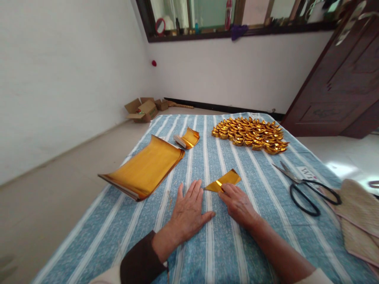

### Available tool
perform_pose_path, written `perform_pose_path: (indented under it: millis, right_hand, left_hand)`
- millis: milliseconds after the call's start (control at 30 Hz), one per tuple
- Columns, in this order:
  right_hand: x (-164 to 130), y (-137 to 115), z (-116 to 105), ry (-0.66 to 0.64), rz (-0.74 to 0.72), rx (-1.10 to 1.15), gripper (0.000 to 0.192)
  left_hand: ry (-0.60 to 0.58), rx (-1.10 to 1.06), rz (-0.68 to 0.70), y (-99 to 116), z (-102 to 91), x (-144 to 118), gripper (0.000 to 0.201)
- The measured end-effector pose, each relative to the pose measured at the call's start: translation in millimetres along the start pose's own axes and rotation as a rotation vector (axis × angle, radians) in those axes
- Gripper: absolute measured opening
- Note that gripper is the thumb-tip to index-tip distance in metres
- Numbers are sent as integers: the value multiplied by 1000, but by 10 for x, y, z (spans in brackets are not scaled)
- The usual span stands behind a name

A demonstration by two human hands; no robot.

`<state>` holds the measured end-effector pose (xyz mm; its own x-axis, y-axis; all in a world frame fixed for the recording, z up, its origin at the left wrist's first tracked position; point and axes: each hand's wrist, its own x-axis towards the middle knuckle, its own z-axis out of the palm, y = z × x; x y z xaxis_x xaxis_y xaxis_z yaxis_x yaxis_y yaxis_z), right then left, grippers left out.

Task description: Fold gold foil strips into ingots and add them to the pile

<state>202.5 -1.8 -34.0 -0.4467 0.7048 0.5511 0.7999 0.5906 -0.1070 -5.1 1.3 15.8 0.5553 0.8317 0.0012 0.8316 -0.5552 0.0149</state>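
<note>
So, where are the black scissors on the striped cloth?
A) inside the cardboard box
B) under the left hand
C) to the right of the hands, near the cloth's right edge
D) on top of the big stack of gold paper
C: the scissors lie on the striped cloth, well right of the right hand, untouched.

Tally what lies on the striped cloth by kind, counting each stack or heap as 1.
Gold paper stacks: 2, large and small
Folded gold sheet, under the right hand: 1
Heap of folded gold pieces: 1
Scissors: 1
Total: 5
</note>
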Motion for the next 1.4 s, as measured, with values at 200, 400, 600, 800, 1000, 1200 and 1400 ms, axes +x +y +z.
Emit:
perform_pose_path:
  millis: [200,400,600,800,1000,1200,1400]
  right_hand:
    - [2,3,28,-35,13,3,21]
    - [9,1,27,-54,20,10,16]
    - [2,-1,21,-31,34,10,19]
    - [-8,0,8,6,33,-37,20]
    - [-8,-16,-19,33,43,-50,25]
    - [-31,96,-9,239,161,3,29]
    - [35,254,-38,220,477,-24,27]
  left_hand:
    - [89,-60,54,149,-11,-23,55]
    - [-16,-144,120,224,132,66,68]
    - [12,-122,131,180,192,72,65]
    - [-9,-112,105,202,152,75,62]
    - [-23,-132,115,193,148,73,61]
    - [0,-158,107,150,155,105,59]
    - [-4,-190,150,-2,113,186,56]
